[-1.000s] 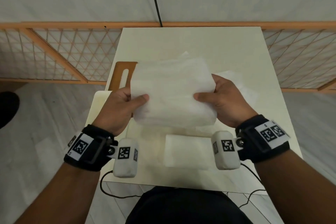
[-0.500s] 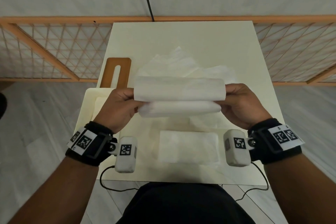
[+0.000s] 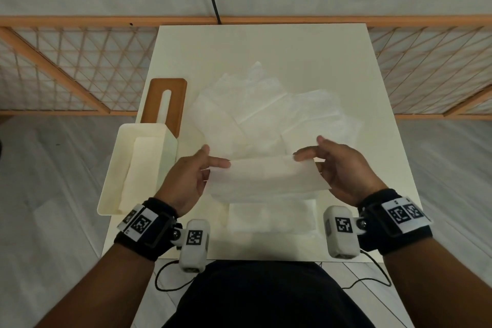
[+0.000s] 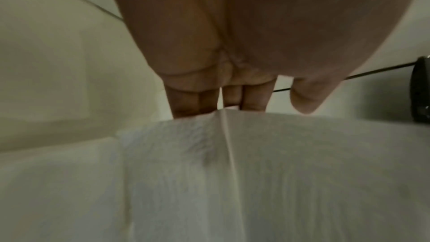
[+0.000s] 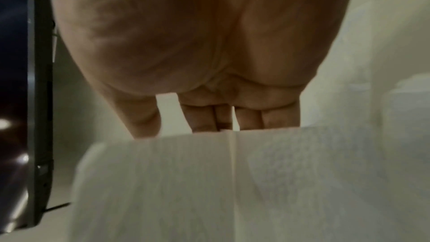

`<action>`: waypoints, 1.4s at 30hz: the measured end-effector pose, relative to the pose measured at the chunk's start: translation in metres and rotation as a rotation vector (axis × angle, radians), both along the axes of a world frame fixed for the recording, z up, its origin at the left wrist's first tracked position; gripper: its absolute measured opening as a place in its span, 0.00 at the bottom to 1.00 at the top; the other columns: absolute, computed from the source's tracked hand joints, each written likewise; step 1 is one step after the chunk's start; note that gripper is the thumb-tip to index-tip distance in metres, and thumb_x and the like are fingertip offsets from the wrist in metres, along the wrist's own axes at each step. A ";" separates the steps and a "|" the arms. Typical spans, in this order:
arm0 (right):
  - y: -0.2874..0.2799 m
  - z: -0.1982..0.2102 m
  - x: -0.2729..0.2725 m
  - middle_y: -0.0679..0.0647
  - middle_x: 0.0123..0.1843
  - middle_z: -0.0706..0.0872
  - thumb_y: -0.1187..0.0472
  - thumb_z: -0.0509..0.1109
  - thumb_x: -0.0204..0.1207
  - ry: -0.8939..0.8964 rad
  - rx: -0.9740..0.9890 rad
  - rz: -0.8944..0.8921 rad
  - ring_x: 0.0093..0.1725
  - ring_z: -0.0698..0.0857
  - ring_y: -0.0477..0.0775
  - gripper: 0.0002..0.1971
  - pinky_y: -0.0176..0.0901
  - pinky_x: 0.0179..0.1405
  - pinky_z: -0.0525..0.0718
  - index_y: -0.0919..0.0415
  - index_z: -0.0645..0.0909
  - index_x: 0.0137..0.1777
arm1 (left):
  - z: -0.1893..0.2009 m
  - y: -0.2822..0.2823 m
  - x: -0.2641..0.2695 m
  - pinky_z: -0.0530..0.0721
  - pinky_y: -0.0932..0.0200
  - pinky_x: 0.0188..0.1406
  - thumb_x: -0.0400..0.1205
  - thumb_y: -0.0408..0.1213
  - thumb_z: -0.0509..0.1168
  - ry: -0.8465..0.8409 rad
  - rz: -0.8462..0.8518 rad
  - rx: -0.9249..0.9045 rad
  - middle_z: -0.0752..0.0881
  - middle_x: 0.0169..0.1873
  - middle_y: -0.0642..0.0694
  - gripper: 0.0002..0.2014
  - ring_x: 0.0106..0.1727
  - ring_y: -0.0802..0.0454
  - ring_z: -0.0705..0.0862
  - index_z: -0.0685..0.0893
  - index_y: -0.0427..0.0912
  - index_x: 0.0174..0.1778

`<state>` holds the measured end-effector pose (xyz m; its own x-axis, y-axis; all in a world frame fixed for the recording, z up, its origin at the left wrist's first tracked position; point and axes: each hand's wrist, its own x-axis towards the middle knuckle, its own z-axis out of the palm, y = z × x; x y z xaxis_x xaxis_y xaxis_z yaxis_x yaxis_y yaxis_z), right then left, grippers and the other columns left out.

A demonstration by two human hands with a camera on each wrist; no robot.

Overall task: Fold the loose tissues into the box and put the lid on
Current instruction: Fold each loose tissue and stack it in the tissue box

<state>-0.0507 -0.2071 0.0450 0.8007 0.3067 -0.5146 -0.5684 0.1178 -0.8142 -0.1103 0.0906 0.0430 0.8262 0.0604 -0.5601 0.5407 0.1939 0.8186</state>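
Observation:
A folded white tissue hangs level above the table's front half. My left hand pinches its left end, thumb on top and fingers beneath. My right hand pinches the right end the same way, with the index finger lifted. In the wrist views the tissue fills the lower half and covers the tips of my straight fingers. The cream box stands open at the left edge with tissue inside. Its brown slotted lid lies behind it. Loose tissues are heaped mid-table.
Another folded tissue lies flat near the table's front edge, under the held one. The cream table is bare at the back. An orange lattice fence runs behind it, and wrist cables hang off the front edge.
The open sheet I held up a second ago has been folded in half lengthwise. Both hands have come down and towards me, and the strip now lies flatter.

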 end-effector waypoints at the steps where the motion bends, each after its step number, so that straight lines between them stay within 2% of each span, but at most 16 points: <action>1: -0.002 -0.003 -0.004 0.58 0.53 0.92 0.61 0.73 0.77 -0.049 -0.078 0.033 0.49 0.89 0.65 0.13 0.54 0.49 0.87 0.74 0.88 0.51 | -0.006 -0.001 -0.002 0.87 0.48 0.58 0.85 0.39 0.67 -0.016 -0.026 0.073 0.91 0.56 0.49 0.11 0.55 0.45 0.90 0.93 0.38 0.49; 2: -0.004 -0.006 -0.008 0.56 0.53 0.93 0.68 0.75 0.76 -0.096 -0.178 0.085 0.50 0.91 0.65 0.06 0.54 0.52 0.88 0.70 0.89 0.51 | -0.013 -0.001 -0.005 0.86 0.45 0.62 0.80 0.37 0.73 -0.051 -0.091 0.169 0.91 0.56 0.47 0.06 0.56 0.43 0.90 0.94 0.42 0.50; 4: -0.010 -0.020 -0.016 0.56 0.52 0.93 0.75 0.78 0.71 -0.137 -0.344 0.201 0.49 0.93 0.61 0.12 0.53 0.54 0.90 0.62 0.90 0.51 | -0.029 -0.005 -0.012 0.89 0.49 0.57 0.73 0.34 0.79 -0.073 -0.253 0.327 0.92 0.50 0.43 0.10 0.50 0.43 0.90 0.93 0.49 0.49; 7: -0.014 -0.049 -0.028 0.56 0.50 0.92 0.72 0.80 0.67 -0.220 -0.628 0.340 0.46 0.91 0.55 0.16 0.50 0.49 0.90 0.51 0.89 0.48 | -0.055 -0.016 -0.018 0.81 0.67 0.41 0.74 0.35 0.79 -0.081 -0.429 0.633 0.88 0.33 0.58 0.07 0.35 0.62 0.85 0.93 0.50 0.45; 9: -0.013 -0.067 -0.035 0.52 0.54 0.89 0.68 0.80 0.67 -0.296 -0.839 0.429 0.49 0.87 0.51 0.16 0.40 0.48 0.85 0.46 0.87 0.48 | -0.070 -0.023 -0.022 0.74 0.71 0.37 0.76 0.37 0.77 -0.086 -0.494 0.791 0.82 0.27 0.59 0.06 0.31 0.64 0.79 0.91 0.50 0.46; 12: -0.010 -0.083 -0.043 0.50 0.57 0.87 0.68 0.80 0.67 -0.323 -0.918 0.399 0.51 0.83 0.49 0.18 0.33 0.48 0.77 0.47 0.85 0.51 | -0.085 -0.028 -0.024 0.75 0.75 0.39 0.77 0.37 0.76 -0.067 -0.459 0.852 0.86 0.36 0.53 0.05 0.39 0.59 0.82 0.90 0.49 0.47; 15: -0.007 -0.090 -0.046 0.49 0.56 0.85 0.69 0.81 0.66 -0.388 -0.918 0.364 0.52 0.83 0.51 0.18 0.33 0.51 0.79 0.49 0.84 0.51 | -0.092 -0.030 -0.023 0.84 0.62 0.50 0.77 0.35 0.75 -0.071 -0.421 0.892 0.85 0.40 0.51 0.05 0.42 0.56 0.83 0.89 0.46 0.46; 17: -0.007 -0.091 -0.048 0.50 0.57 0.83 0.68 0.82 0.66 -0.434 -0.937 0.325 0.52 0.83 0.52 0.20 0.23 0.48 0.74 0.53 0.85 0.57 | -0.093 -0.030 -0.024 0.82 0.64 0.46 0.76 0.36 0.76 -0.086 -0.378 0.913 0.84 0.42 0.52 0.07 0.41 0.58 0.82 0.87 0.45 0.48; 18: -0.009 -0.090 -0.048 0.51 0.60 0.83 0.64 0.83 0.67 -0.432 -0.959 0.287 0.52 0.83 0.52 0.23 0.23 0.49 0.74 0.56 0.84 0.63 | -0.094 -0.028 -0.025 0.79 0.68 0.41 0.77 0.37 0.75 -0.085 -0.341 0.919 0.84 0.45 0.51 0.08 0.42 0.59 0.83 0.85 0.46 0.49; 21: -0.021 -0.088 -0.049 0.53 0.63 0.83 0.45 0.81 0.70 -0.236 -1.023 0.252 0.59 0.83 0.55 0.36 0.43 0.59 0.79 0.60 0.76 0.75 | -0.093 -0.024 -0.027 0.75 0.65 0.47 0.80 0.44 0.71 0.069 -0.272 0.878 0.85 0.54 0.50 0.15 0.51 0.53 0.83 0.80 0.44 0.59; 24: -0.025 -0.091 -0.056 0.50 0.56 0.83 0.37 0.78 0.70 -0.045 -1.049 0.389 0.57 0.80 0.51 0.40 0.40 0.54 0.74 0.63 0.75 0.75 | -0.092 -0.032 -0.028 0.74 0.62 0.48 0.80 0.50 0.68 0.185 -0.456 0.885 0.84 0.48 0.51 0.20 0.51 0.52 0.81 0.79 0.41 0.63; 27: -0.015 -0.099 -0.057 0.52 0.59 0.85 0.39 0.80 0.69 -0.022 -1.053 0.402 0.57 0.81 0.54 0.37 0.41 0.52 0.77 0.63 0.77 0.69 | -0.096 -0.044 -0.025 0.71 0.62 0.31 0.81 0.44 0.66 0.168 -0.562 0.913 0.79 0.38 0.50 0.10 0.39 0.52 0.79 0.75 0.42 0.42; 28: -0.012 -0.101 -0.056 0.54 0.59 0.85 0.40 0.81 0.68 -0.019 -1.055 0.394 0.57 0.82 0.55 0.34 0.43 0.51 0.79 0.62 0.78 0.66 | -0.097 -0.046 -0.024 0.70 0.62 0.29 0.81 0.43 0.65 0.163 -0.574 0.920 0.79 0.37 0.49 0.10 0.36 0.54 0.77 0.73 0.43 0.40; 33: -0.007 -0.112 -0.055 0.55 0.57 0.83 0.49 0.86 0.63 0.082 -0.967 0.227 0.57 0.82 0.58 0.35 0.54 0.56 0.85 0.65 0.75 0.63 | -0.103 -0.045 -0.021 0.78 0.56 0.42 0.82 0.40 0.64 0.157 -0.573 0.933 0.84 0.46 0.44 0.10 0.43 0.48 0.80 0.81 0.37 0.51; 37: -0.004 -0.119 -0.053 0.57 0.56 0.83 0.50 0.86 0.58 0.094 -0.930 0.200 0.55 0.84 0.60 0.35 0.61 0.55 0.88 0.64 0.75 0.61 | -0.107 -0.047 -0.024 0.76 0.57 0.41 0.82 0.40 0.64 0.158 -0.539 0.937 0.81 0.42 0.48 0.07 0.42 0.48 0.80 0.79 0.39 0.46; 42: -0.001 -0.115 -0.054 0.58 0.57 0.82 0.60 0.87 0.56 0.146 -0.726 0.064 0.55 0.85 0.61 0.38 0.66 0.52 0.89 0.61 0.69 0.62 | -0.111 -0.047 -0.030 0.75 0.58 0.35 0.81 0.40 0.65 0.152 -0.475 0.925 0.82 0.38 0.48 0.07 0.37 0.51 0.79 0.78 0.40 0.44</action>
